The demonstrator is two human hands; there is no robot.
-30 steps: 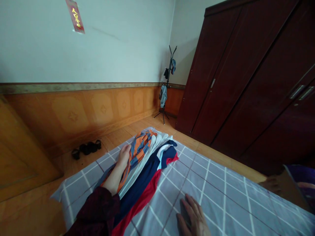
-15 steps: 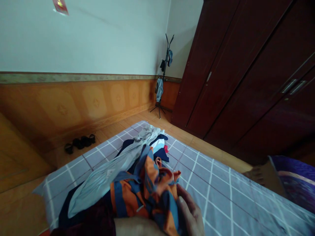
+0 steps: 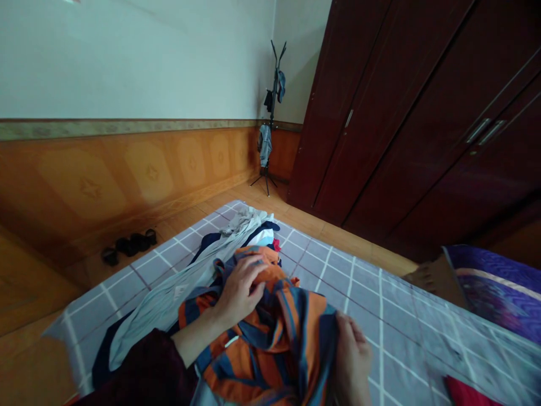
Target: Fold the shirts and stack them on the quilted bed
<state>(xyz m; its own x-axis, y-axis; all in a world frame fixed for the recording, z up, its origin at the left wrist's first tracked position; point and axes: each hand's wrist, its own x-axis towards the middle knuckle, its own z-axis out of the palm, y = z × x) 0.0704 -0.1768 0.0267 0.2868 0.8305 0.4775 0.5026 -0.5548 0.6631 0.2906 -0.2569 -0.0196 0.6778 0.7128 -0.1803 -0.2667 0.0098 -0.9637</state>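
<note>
A crumpled orange and blue striped shirt (image 3: pixel 249 366) lies bunched in front of me, with a small white label on it. My left hand (image 3: pixel 240 287) is bent over the upper part of the shirt, its fingers and thumb closing on the cloth. The shirt's right edge is gripped by my right hand (image 3: pixel 354 358), whose fingertips are partly hidden. Left of the shirt stretches a light grey garment (image 3: pixel 169 299) on top of dark navy clothing (image 3: pixel 105 349). White and red bits of cloth show beyond the shirt.
Everything rests on a bed with a grey checked sheet (image 3: pixel 363 316). Red cloth (image 3: pixel 469 392) lies at the lower right. A cardboard box (image 3: pixel 435 279) and purple bedding (image 3: pixel 499 287) are beyond the bed's right side. A coat rack (image 3: pixel 273 113), wardrobe (image 3: pixel 406 113) and dark shoes (image 3: pixel 131 245) stand further off.
My left hand has come up over the shirt from beneath its folds. The shirt is spread wider, and my right hand has moved right with its edge. The view has shifted slightly.
</note>
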